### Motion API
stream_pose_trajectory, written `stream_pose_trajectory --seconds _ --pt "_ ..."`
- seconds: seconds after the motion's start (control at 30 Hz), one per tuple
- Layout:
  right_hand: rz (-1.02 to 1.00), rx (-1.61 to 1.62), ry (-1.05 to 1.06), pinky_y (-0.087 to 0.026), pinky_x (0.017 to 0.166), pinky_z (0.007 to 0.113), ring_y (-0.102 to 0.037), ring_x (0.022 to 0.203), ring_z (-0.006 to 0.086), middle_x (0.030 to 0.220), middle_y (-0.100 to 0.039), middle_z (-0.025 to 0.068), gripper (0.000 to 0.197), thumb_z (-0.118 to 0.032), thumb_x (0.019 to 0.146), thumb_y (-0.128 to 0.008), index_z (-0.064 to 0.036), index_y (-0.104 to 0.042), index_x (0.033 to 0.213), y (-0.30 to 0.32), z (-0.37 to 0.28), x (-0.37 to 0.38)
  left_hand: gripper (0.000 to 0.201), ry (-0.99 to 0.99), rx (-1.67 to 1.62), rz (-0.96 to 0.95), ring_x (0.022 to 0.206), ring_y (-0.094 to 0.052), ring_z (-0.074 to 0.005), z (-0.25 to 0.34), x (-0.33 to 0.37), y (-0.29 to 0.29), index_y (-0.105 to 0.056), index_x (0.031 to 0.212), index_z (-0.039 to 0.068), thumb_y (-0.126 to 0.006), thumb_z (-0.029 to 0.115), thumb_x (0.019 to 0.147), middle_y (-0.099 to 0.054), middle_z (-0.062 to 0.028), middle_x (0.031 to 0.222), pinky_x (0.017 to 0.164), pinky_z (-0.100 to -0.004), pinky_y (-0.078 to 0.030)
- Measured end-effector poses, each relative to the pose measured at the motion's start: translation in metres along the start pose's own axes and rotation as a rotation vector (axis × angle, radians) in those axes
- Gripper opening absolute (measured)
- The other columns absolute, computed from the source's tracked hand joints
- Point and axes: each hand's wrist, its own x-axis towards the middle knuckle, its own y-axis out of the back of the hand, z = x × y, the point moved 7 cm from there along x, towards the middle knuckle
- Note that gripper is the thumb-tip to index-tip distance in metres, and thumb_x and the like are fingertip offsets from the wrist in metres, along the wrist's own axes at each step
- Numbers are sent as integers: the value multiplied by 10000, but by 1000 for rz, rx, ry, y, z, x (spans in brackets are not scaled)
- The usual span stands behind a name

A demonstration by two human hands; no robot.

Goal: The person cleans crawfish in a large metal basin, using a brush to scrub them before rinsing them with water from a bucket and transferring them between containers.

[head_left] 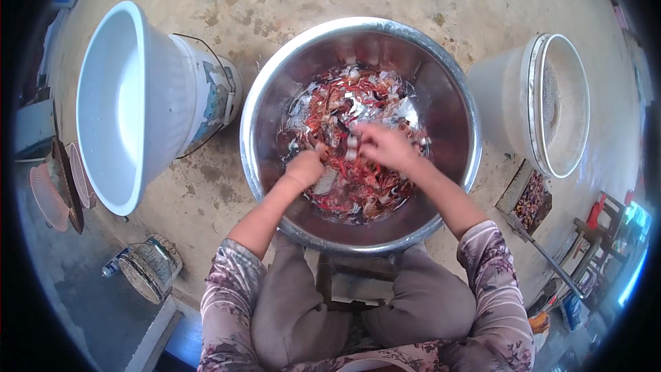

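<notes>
Because the fingers of the right hand (390, 148) are bent, blurred and partly apart, I cannot tell whether they grip the white banded piece (352, 149) at their tips or only touch it. Those of the left hand (306, 168) curl down into the pile, tips hidden; whether they pinch anything, I cannot tell either. Just under that hand lies a pale ribbed piece (327, 180).

Both hands work over the wet-looking mix of red, white and brown bits (372, 186), which covers the bottom of the big metal bowl (265, 76) at the centre of the frame. Picking through it well would, I judge, call for light fingertip pinches, one piece at a time, with one hand parting the tangle while the other lifts. Some bits look thin and perhaps sharp, so pressing blindly into the heap seems unwise; spreading a thin patch first should help the eye.

Outside the bowl, a white bucket (505, 93) stands at the right of the frame, and a pale basin (162, 96) at the left seems to rest on another bucket (217, 93). Both lie near enough that wet hands might drip between them.
</notes>
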Motion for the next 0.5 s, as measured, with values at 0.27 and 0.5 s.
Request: stream_pose_trajectory --seconds 0.27,0.5 --pt "365 -736 -245 -262 896 532 -257 1166 388 1272 -302 169 755 -452 665 -593 -93 -296 1259 25 8 17 757 -48 69 636 1178 -283 -302 39 20 76 -292 1271 183 -660 366 636 -262 -136 1302 844 -543 -320" --pt "152 -709 63 -264 886 493 -352 1100 287 1171 -421 89 728 -399 532 -684 -173 -426 1173 29 12 -2 951 -300 381 295 1234 -192 -308 51 4 5 -144 1322 301 -709 401 563 -112 -118 1378 858 -601 -256"
